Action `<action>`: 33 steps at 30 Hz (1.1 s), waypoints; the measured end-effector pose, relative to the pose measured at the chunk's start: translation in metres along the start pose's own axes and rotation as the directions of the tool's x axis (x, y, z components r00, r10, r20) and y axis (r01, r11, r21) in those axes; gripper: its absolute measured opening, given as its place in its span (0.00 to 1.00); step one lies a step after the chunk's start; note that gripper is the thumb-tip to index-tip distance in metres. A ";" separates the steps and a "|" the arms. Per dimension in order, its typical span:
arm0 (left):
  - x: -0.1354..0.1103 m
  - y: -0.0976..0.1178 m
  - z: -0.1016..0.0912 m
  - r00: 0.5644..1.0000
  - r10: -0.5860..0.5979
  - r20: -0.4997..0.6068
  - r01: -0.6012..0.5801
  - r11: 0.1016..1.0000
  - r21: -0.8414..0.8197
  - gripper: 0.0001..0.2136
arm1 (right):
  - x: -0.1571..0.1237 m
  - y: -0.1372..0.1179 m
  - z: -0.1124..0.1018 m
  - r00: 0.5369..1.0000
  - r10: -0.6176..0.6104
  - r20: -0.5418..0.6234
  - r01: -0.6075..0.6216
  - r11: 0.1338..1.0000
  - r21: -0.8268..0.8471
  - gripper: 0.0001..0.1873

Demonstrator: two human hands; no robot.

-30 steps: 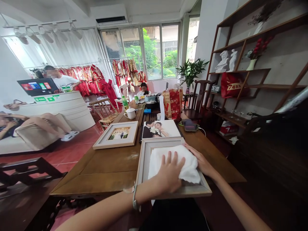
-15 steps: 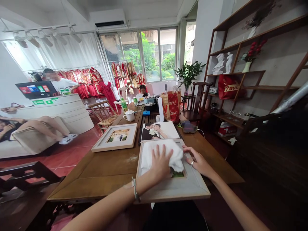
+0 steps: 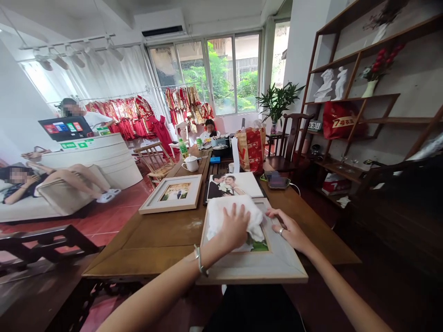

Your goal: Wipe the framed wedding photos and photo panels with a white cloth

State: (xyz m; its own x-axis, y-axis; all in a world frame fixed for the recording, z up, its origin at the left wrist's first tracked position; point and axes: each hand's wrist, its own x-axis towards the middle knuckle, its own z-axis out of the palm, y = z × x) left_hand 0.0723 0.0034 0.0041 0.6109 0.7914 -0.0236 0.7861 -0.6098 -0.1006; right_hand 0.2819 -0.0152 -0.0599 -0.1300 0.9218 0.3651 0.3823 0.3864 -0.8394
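My left hand [image 3: 236, 227] lies with spread fingers on a white cloth [image 3: 221, 210], pressing it against a picture frame [image 3: 284, 269]. The frame has a pale wooden edge and a grey-white mat. Cloth and hand cover most of its photo, of which a green lower part [image 3: 260, 246] shows. My right hand [image 3: 292, 232], with a ring, rests on the frame's right side, fingers stretched out and thumb apart on the mat. Just beyond the frame lies a wedding photo print [image 3: 238, 184]. A second framed picture [image 3: 194, 196] lies to the left.
The wooden table [image 3: 145, 249] also bears a white teapot [image 3: 190, 163], a red paper bag [image 3: 251, 150], a phone [image 3: 278, 180] with a white cable, and a blue box [image 3: 215, 160]. Dark chairs stand around. Several people are farther off, at a counter, a sofa and the table's far end.
My left hand and the cloth have shifted slightly toward the frame's far end, baring more of the photo's lower part. My right hand stays on the frame's side. The view has turned slightly left.
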 end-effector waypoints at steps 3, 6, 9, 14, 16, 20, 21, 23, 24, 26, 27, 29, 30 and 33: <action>-0.029 -0.018 -0.006 0.991 -0.125 0.035 0.124 0.992 0.038 0.32 | 0.000 0.001 0.000 1.000 -0.002 0.007 0.002 1.000 0.003 0.13; -0.061 -0.025 -0.020 0.990 -0.109 0.094 0.110 0.994 -0.004 0.35 | 0.000 0.003 0.000 1.000 -0.008 0.013 0.008 1.000 -0.011 0.15; -0.097 -0.013 -0.028 0.976 0.031 0.214 0.001 0.989 -0.147 0.39 | 0.000 0.003 0.001 1.000 -0.021 0.006 0.021 0.999 -0.029 0.15; -0.138 0.013 -0.020 0.914 0.166 0.370 -0.067 0.962 -0.266 0.46 | -0.001 0.003 0.001 0.999 -0.049 -0.009 0.049 0.996 -0.077 0.16; -0.135 0.010 -0.014 0.946 0.090 0.312 -0.019 0.975 -0.223 0.47 | -0.001 0.003 0.001 0.999 -0.052 0.002 0.052 0.996 -0.076 0.16; -0.095 -0.021 -0.006 0.994 -0.066 0.089 0.075 0.992 -0.099 0.45 | -0.002 0.002 0.000 0.999 -0.030 0.038 0.032 0.998 -0.052 0.16; -0.080 -0.031 -0.005 0.996 -0.083 0.044 0.087 0.993 -0.078 0.44 | -0.002 0.003 -0.001 0.999 -0.027 0.045 0.030 0.998 -0.053 0.16; -0.050 -0.049 -0.003 0.994 -0.109 -0.031 0.107 0.992 -0.060 0.41 | -0.002 0.003 -0.001 0.998 -0.033 0.050 0.036 0.997 -0.061 0.16; -0.037 -0.057 -0.003 0.992 -0.111 -0.062 0.108 0.993 -0.055 0.41 | -0.002 0.004 -0.001 0.998 -0.038 0.049 0.041 0.997 -0.066 0.16; -0.018 -0.067 -0.003 0.991 -0.100 -0.089 0.096 0.994 -0.045 0.40 | -0.001 0.004 0.000 0.998 -0.039 0.039 0.041 0.997 -0.068 0.16; -0.015 -0.069 -0.003 0.992 -0.090 -0.089 0.086 0.995 -0.043 0.39 | -0.001 0.005 0.000 0.999 -0.034 0.035 0.037 0.997 -0.067 0.16; -0.020 -0.067 -0.005 0.996 -0.067 -0.056 0.065 0.997 -0.048 0.38 | -0.001 0.005 0.000 0.999 -0.021 0.029 0.023 0.998 -0.060 0.16; -0.030 -0.063 -0.006 0.998 -0.052 -0.028 0.050 0.997 -0.061 0.38 | -0.001 0.005 0.000 1.000 -0.016 0.026 0.017 0.998 -0.057 0.16; -0.075 -0.039 -0.011 0.996 0.024 0.084 -0.013 0.992 -0.128 0.39 | -0.001 0.004 0.001 1.000 -0.022 0.015 0.023 0.998 -0.067 0.16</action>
State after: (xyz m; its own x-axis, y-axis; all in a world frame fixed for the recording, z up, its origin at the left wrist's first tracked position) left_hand -0.0031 -0.0332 0.0204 0.6196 0.7773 -0.1092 0.7836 -0.6207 0.0283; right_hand 0.2825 -0.0140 -0.0644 -0.1517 0.9136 0.3772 0.4396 0.4042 -0.8021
